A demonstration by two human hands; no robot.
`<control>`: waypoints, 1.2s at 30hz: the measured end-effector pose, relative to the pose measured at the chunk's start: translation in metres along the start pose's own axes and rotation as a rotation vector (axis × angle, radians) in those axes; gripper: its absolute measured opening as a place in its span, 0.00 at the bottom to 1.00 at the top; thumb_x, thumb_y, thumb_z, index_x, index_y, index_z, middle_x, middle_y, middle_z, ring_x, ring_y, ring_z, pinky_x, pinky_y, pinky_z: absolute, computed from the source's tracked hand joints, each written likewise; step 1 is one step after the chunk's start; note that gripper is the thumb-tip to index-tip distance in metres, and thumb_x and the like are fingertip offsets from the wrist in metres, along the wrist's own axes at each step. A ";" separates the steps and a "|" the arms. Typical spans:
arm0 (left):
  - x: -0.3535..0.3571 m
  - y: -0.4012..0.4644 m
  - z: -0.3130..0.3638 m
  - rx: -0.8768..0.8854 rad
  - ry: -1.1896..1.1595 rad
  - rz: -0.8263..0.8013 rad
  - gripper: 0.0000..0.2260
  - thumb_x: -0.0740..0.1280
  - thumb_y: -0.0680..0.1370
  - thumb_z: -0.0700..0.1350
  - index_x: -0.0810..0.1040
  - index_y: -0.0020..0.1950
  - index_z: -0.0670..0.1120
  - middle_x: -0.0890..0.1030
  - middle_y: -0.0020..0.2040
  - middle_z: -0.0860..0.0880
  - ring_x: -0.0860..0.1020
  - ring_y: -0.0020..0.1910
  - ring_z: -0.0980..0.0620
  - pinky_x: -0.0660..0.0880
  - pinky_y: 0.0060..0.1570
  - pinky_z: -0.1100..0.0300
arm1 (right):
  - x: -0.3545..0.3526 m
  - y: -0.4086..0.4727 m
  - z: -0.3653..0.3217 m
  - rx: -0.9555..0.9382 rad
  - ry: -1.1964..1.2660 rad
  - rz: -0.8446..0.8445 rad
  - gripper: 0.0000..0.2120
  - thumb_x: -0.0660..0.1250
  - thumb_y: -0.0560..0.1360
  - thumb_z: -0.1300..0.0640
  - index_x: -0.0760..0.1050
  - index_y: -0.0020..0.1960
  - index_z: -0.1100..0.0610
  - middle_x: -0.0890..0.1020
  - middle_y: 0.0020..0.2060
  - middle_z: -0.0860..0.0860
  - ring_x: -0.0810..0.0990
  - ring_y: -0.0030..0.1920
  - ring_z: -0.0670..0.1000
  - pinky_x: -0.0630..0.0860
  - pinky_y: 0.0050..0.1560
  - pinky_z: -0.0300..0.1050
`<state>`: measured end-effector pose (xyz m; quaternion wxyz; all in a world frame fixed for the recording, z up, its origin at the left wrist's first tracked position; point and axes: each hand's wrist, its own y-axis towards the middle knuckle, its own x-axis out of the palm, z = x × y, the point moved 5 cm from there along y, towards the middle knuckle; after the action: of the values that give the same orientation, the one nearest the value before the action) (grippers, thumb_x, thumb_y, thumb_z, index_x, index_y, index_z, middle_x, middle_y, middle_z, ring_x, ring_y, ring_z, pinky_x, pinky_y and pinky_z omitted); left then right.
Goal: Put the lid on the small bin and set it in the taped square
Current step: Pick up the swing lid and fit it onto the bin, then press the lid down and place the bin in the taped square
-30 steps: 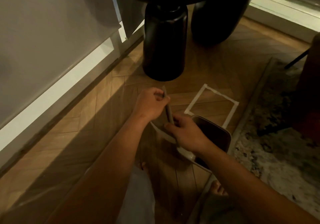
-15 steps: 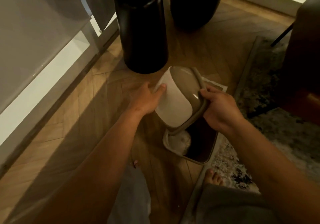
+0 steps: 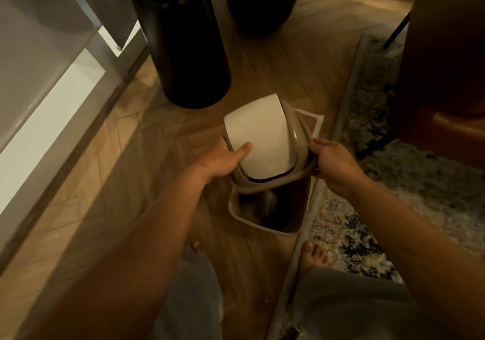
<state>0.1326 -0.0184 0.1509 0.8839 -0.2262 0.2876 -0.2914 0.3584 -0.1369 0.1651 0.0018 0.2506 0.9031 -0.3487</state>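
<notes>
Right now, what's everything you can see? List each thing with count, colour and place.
lid: one, beige frame with white swing flap, held tilted above the bin's far end
small bin: one, beige, open, on the floor at the rug's edge
taped square: one, white, on the floor beyond the bin, mostly hidden by the lid
black cylinders: two, on the floor at the back
rug: one, mottled grey, right
chair: one, brown, far right
bare feet: two, near edge
hands: left on the flap, right on the frame's rim
</notes>
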 end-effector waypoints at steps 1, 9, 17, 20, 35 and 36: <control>0.001 0.001 -0.001 0.030 0.074 -0.014 0.31 0.66 0.77 0.61 0.64 0.76 0.50 0.74 0.69 0.50 0.74 0.65 0.47 0.75 0.62 0.50 | -0.003 0.002 0.007 0.005 -0.106 -0.008 0.13 0.59 0.83 0.55 0.83 0.52 0.53 0.87 0.44 0.53 0.83 0.45 0.53 0.80 0.43 0.50; 0.017 0.004 -0.009 0.122 0.373 -0.159 0.38 0.70 0.77 0.52 0.52 0.81 0.49 0.65 0.77 0.45 0.66 0.74 0.44 0.65 0.72 0.44 | -0.020 0.010 0.047 -0.011 -0.896 -0.184 0.13 0.63 0.78 0.60 0.82 0.49 0.68 0.84 0.47 0.65 0.82 0.44 0.61 0.78 0.42 0.51; 0.033 0.001 -0.031 0.115 0.425 -0.295 0.43 0.79 0.69 0.45 0.59 0.79 0.48 0.68 0.75 0.49 0.66 0.74 0.50 0.61 0.65 0.61 | -0.011 -0.002 0.072 -0.008 -1.339 -0.397 0.16 0.61 0.82 0.56 0.81 0.58 0.65 0.80 0.56 0.62 0.80 0.54 0.59 0.77 0.54 0.51; 0.031 0.001 -0.034 0.131 0.429 -0.279 0.43 0.79 0.69 0.44 0.60 0.78 0.47 0.68 0.75 0.48 0.66 0.73 0.52 0.59 0.63 0.62 | -0.005 -0.007 0.077 0.019 -1.307 -0.431 0.15 0.61 0.82 0.56 0.81 0.54 0.67 0.81 0.53 0.62 0.78 0.48 0.57 0.73 0.47 0.47; 0.032 -0.001 -0.041 0.111 0.510 -0.306 0.48 0.80 0.68 0.50 0.54 0.80 0.49 0.66 0.77 0.46 0.70 0.71 0.45 0.68 0.70 0.47 | 0.001 -0.011 0.081 0.081 -1.344 -0.579 0.41 0.65 0.72 0.27 0.74 0.71 0.57 0.78 0.68 0.55 0.77 0.56 0.52 0.72 0.57 0.45; 0.032 0.000 -0.042 0.118 0.510 -0.307 0.48 0.79 0.68 0.50 0.54 0.80 0.49 0.65 0.77 0.47 0.70 0.71 0.45 0.67 0.70 0.48 | 0.001 -0.011 0.079 0.082 -1.357 -0.569 0.40 0.65 0.72 0.28 0.75 0.70 0.58 0.79 0.67 0.56 0.76 0.55 0.52 0.71 0.54 0.44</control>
<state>0.1268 -0.0488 0.1087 0.7404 -0.1350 0.4451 -0.4852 0.3391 -0.1932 0.1117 0.4602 -0.2641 0.7197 -0.4477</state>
